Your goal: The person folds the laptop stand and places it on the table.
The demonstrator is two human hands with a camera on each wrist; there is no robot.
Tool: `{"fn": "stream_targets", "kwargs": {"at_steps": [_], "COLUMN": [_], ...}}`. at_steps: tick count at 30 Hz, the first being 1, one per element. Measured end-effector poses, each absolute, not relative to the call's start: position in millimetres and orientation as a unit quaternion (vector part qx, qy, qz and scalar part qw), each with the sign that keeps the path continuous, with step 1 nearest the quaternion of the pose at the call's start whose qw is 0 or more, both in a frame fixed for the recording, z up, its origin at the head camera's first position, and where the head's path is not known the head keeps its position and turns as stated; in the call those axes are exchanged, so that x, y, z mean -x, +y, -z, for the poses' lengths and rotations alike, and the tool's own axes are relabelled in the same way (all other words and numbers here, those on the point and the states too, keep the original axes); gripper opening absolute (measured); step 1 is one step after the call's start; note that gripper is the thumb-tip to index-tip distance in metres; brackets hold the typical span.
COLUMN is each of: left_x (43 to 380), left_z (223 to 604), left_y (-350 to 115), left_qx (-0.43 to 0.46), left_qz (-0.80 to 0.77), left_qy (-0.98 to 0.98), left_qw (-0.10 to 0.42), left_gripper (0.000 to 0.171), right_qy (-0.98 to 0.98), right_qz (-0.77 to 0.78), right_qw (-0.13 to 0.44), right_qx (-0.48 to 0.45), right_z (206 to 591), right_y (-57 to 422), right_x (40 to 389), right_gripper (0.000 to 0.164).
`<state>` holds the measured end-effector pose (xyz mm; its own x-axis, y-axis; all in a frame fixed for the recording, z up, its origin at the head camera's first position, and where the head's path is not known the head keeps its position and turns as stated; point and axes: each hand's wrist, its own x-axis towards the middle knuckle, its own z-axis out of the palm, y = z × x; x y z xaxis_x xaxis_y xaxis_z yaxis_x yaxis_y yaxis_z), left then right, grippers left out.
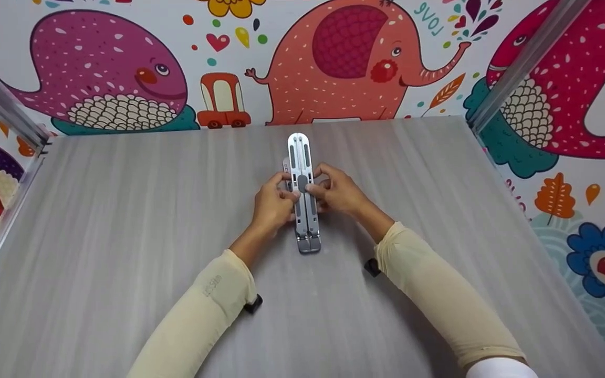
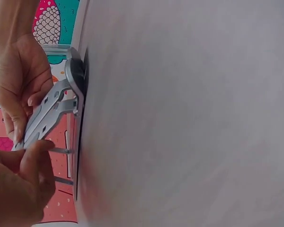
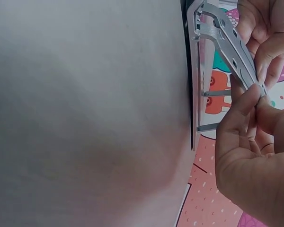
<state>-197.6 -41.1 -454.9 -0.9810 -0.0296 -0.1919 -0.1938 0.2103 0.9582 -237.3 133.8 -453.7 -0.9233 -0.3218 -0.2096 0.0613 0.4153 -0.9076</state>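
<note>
A silver folding laptop stand (image 1: 303, 210) with grey rubber pads stands near the middle of the table, its two long rails close together. Its upper part slopes up off the base, with thin struts (image 2: 64, 180) between them in the left wrist view. My left hand (image 1: 272, 203) pinches the stand's left side around mid-length, thumb on top. From the right, my right hand (image 1: 343, 193) pinches the opposite rail, its thumb by the grey centre pad. In the right wrist view, the fingertips of both hands meet close together at the raised part (image 3: 234, 54).
The grey wood-grain table (image 1: 150, 220) spreads around the stand. Behind it is a wall (image 1: 292, 42) printed with cartoon animals. Metal rails (image 1: 528, 65) run along the left and right sides. Cream sleeves (image 1: 197, 315) cover both forearms.
</note>
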Motion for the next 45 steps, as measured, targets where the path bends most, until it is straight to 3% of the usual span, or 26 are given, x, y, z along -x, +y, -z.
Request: {"fn": "stream_targets", "kwargs": {"at_steps": [7, 11, 17, 21, 26, 33, 45], "left_x": [196.2, 193.4, 179.8, 161.1, 134.9, 120.8, 118.0], "left_z": [455.4, 455.8, 455.1, 451.9, 445.6, 444.5, 453.4], "left_y": [-40.3, -37.5, -34.2, -31.9, -20.2, 2.7, 18.6], "left_qx": [0.053, 0.023, -0.023, -0.033, -0.03, -0.016, -0.028], "left_qz": [-0.611, -0.557, -0.445, -0.378, -0.265, -0.177, -0.031], "left_qy": [0.789, 0.83, 0.895, 0.925, 0.963, 0.983, 0.999], "left_qw": [0.05, 0.018, -0.034, -0.025, 0.028, 0.048, 0.004], "left_gripper": [0.04, 0.042, 0.053, 0.059, 0.082, 0.106, 0.099], "right_qy": [0.826, 0.846, 0.898, 0.917, 0.93, 0.93, 0.92], "right_qz": [0.53, 0.501, 0.395, 0.314, 0.25, 0.193, 0.143], "right_qw": [0.165, 0.129, 0.003, -0.064, -0.065, -0.049, -0.073], "right_qx": [0.096, 0.129, 0.195, 0.236, 0.261, 0.31, 0.358], "right_z": [456.2, 460.0, 453.5, 439.0, 421.7, 414.7, 413.1], "right_y": [136.6, 139.8, 143.6, 142.5, 136.4, 132.7, 133.3], "right_x": [236.0, 234.5, 240.7, 251.9, 267.0, 285.8, 296.7], "right_gripper": [0.016, 0.027, 0.054, 0.059, 0.065, 0.07, 0.061]}}
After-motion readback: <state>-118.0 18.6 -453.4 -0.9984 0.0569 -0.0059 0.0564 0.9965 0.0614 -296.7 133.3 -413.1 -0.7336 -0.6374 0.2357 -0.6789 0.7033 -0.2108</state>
